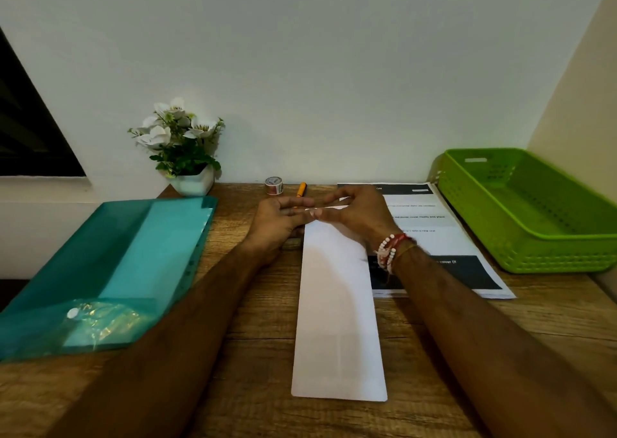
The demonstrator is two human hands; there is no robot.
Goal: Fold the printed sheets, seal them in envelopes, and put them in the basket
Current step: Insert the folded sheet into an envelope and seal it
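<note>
The white envelope (339, 304) lies flat on the desk (253, 371) in the centre of the frame. Its long axis runs from the bottom centre up toward the wall, and its mouth points away, at the upper centre. That puts the mouth under both hands, probably so the flap (335, 207) can be closed. The right hand (359, 215) curls its grip over the flap, with a sliver of white showing beneath the fingers. The left hand (278, 219) lays fairly straight fingers against the far left corner, its grip released, seemingly to steady the paper. Whether a folded sheet is inside cannot be seen.

The printed sheets (434, 237) lie just right of the envelope, partly under the right wrist, handy for the next fold. The green basket (534, 250) waits at the right edge. A teal folder (117, 264) lies at the left. A tape roll (274, 185) and an orange pen (301, 189) sit beyond the hands, by the wall.
</note>
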